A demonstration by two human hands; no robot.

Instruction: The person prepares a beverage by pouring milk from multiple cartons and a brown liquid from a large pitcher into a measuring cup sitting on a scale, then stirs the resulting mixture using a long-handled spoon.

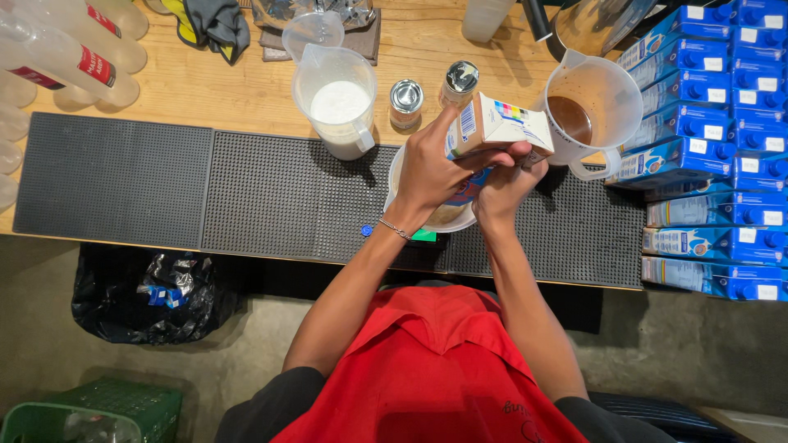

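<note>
Both of my hands hold a small white and blue carton (502, 125), tipped over a white cup (456, 220) that stands on the black bar mat (246, 197). My left hand (431, 168) wraps the carton's left side, a thin bracelet on its wrist. My right hand (505, 182) grips the carton from below and the right. Most of the cup is hidden under my hands. A small blue cap (366, 230) lies on the mat near my left wrist.
A clear jug of white liquid (338, 102) and a jug of brown liquid (589, 111) flank the carton. Two small metal-topped jars (406, 100) stand behind. Stacked blue cartons (714, 139) fill the right. Plastic bottles (57, 57) lie left. A black bin bag (148, 299) and green crate (98, 410) sit on the floor.
</note>
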